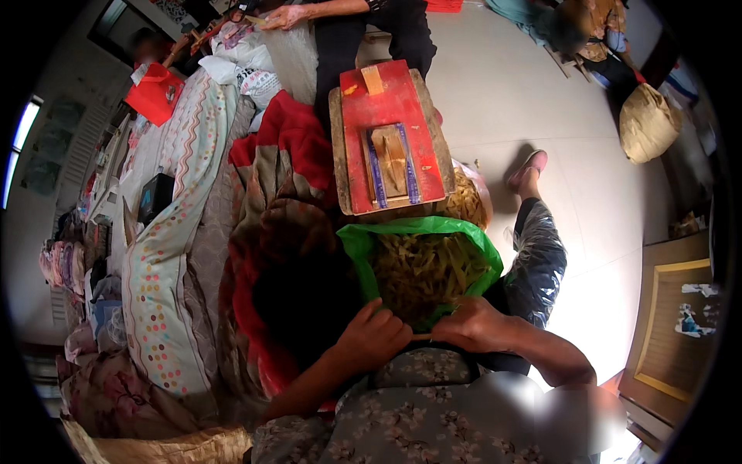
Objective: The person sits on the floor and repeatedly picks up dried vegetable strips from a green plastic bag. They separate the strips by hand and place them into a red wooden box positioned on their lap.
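Note:
My left hand (377, 336) and my right hand (472, 325) are close together at the near edge of a green plastic bag (493, 249), with fingers bent. A short, thin, light strip (422, 336) runs between them, its ends at my fingers. The bag gapes wide and holds many brownish-yellow, ribbon-like strips (429, 267). Beyond it lies a red board (382, 110) on a worn wooden slab (432, 116). A small wooden block (389, 162) with blue-purple strips along its sides is on the board, and a short light piece of wood (373, 80) lies near the far end.
A bed with a dotted cloth (156, 290) and a red-brown blanket (295, 127) stands at left. Another bag of strips (466, 200) is beside the board. A person's hand (284, 17) shows at the top; other people sit at both sides. A brown sack (649, 124) is at right.

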`<state>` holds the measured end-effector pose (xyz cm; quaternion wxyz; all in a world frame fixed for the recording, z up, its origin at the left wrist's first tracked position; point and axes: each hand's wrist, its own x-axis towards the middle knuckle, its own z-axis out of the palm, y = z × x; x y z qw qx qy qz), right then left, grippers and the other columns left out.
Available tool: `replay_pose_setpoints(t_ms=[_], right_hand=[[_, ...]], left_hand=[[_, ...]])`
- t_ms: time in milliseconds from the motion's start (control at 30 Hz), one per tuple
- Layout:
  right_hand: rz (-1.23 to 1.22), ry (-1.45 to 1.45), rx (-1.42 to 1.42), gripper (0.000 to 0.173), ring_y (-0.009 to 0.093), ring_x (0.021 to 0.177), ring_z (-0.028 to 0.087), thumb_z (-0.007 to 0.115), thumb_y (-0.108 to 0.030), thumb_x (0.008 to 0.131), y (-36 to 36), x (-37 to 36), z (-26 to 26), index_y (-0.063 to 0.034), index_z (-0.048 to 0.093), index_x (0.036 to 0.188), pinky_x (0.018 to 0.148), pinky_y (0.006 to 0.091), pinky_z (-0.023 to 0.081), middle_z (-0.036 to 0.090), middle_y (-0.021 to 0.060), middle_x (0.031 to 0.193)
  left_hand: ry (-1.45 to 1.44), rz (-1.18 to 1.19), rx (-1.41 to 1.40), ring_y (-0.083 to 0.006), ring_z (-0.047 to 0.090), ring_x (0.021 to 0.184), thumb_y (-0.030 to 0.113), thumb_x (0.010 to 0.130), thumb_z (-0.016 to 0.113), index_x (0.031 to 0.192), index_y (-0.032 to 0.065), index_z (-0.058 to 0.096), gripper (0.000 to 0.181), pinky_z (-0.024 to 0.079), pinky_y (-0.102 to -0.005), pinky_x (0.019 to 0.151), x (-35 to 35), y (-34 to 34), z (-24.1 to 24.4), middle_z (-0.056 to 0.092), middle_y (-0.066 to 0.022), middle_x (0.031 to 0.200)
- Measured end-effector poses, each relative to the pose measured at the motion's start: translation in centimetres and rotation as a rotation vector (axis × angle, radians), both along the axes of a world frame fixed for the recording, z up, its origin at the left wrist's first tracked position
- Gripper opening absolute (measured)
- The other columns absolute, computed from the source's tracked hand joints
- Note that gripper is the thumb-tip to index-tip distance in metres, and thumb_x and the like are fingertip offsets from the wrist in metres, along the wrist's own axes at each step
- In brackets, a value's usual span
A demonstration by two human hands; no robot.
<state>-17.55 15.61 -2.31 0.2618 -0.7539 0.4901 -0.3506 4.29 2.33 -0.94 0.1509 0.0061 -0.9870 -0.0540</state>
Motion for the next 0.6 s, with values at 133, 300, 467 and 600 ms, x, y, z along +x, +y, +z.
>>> replay_pose_setpoints(t_ms=[133, 300, 467, 600], right_hand=[[0.048, 0.065, -0.044, 0.014, 0.022, 0.064, 0.064, 0.06, -0.011, 0.077, 2.2, -0.7, -2.6, -0.0147, 0.064, 0.09, 0.057, 0.0363, 0.053, 0.061, 0.0032, 0.073], [-0.163, 0.234, 0.016, 0.01, 0.024, 0.066, 0.065, 0.061, -0.01, 0.079, -0.7, -2.6, -2.6, -0.0117, 0.065, 0.088, 0.058, 0.0355, 0.054, 0.064, 0.0044, 0.076], [-0.43, 0.188, -0.118, 0.004, 0.026, 0.068, 0.067, 0.066, -0.008, 0.084, -8.0, -7.1, -1.8, -0.0046, 0.067, 0.086, 0.059, 0.0343, 0.055, 0.068, 0.0108, 0.077], [-0.616, 0.102, -0.212, 0.011, 0.031, 0.061, 0.064, 0.06, -0.017, 0.091, -14.4, -9.7, 0.6, -0.0079, 0.065, 0.09, 0.052, 0.0412, 0.049, 0.064, 0.0149, 0.075]], left_hand=[[-0.094, -0.03, 0.11, -0.0207, 0.055, 0.086, 0.016, 0.075, 0.062, 0.084, 0.013, 0.058, 0.011, 0.045, -0.0418, 0.093, 1.1, 0.5, -0.9, 0.05, -0.0033, 0.074], [-0.166, 0.143, 0.333, -0.0266, 0.059, 0.077, 0.015, 0.078, 0.063, 0.093, 0.0086, 0.062, 0.016, 0.048, -0.0424, 0.075, -1.5, -2.6, -1.5, 0.055, -0.007, 0.075], [0.156, 0.287, 0.341, -0.0301, 0.059, 0.069, 0.011, 0.084, 0.063, 0.095, 0.008, 0.062, 0.011, 0.046, -0.0415, 0.06, -6.8, -9.2, 0.1, 0.056, -0.0101, 0.076], [0.256, 0.448, 0.5, -0.0324, 0.061, 0.068, 0.013, 0.089, 0.06, 0.096, 0.0079, 0.063, 0.009, 0.047, -0.0416, 0.06, -10.7, -13.8, 1.6, 0.06, -0.0134, 0.078]])
